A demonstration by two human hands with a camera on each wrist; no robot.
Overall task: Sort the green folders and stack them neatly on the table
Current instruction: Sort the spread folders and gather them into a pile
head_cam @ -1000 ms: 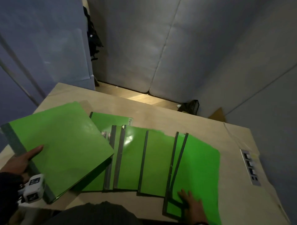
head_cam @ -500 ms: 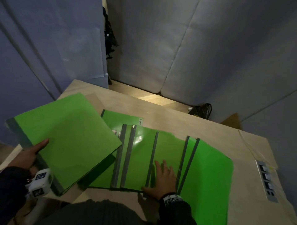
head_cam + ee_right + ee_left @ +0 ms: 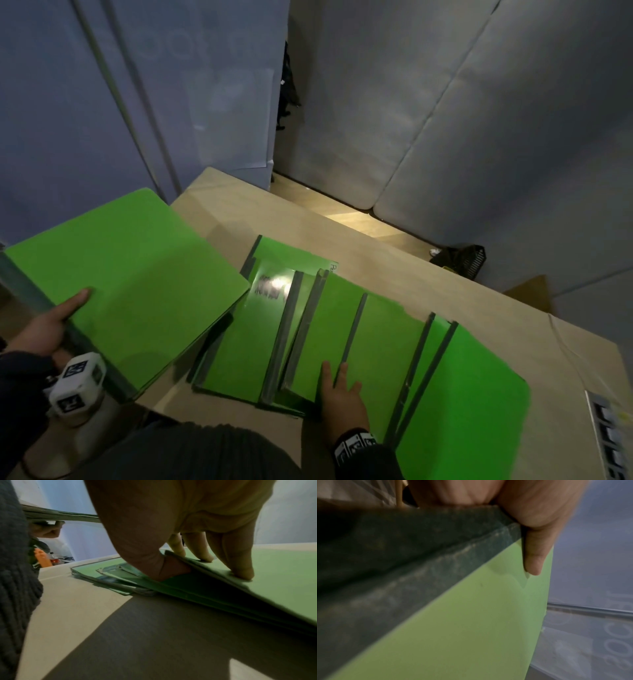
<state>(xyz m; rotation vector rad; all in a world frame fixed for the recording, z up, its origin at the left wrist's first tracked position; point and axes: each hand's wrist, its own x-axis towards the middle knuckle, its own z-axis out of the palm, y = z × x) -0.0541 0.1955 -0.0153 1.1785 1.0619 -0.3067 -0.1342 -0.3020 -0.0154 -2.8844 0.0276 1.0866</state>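
Observation:
Several green folders (image 3: 239, 349) with dark spines lie fanned in an overlapping row on the pale wooden table (image 3: 428, 281). My right hand (image 3: 342, 401) is at the row's near edge. In the right wrist view its thumb sits under the edge of one folder (image 3: 274, 588) and its fingers (image 3: 243, 572) press on top, so the right hand (image 3: 202, 566) pinches that folder. My left hand (image 3: 51, 325) holds a stack of green folders (image 3: 137, 281) above the table's left end. It grips the stack by its dark spine (image 3: 402, 561), with the thumb (image 3: 534, 555) on the top cover.
A grey socket panel (image 3: 609, 431) is set into the table at the right. A black basket (image 3: 462, 260) stands on the floor beyond the far edge. Padded grey walls close in behind. An orange object (image 3: 42, 558) and a bottle sit off to the left.
My right hand has moved left from the rightmost folder to a middle folder and slid its thumb under the edge. My left hand still holds the stack at the left.

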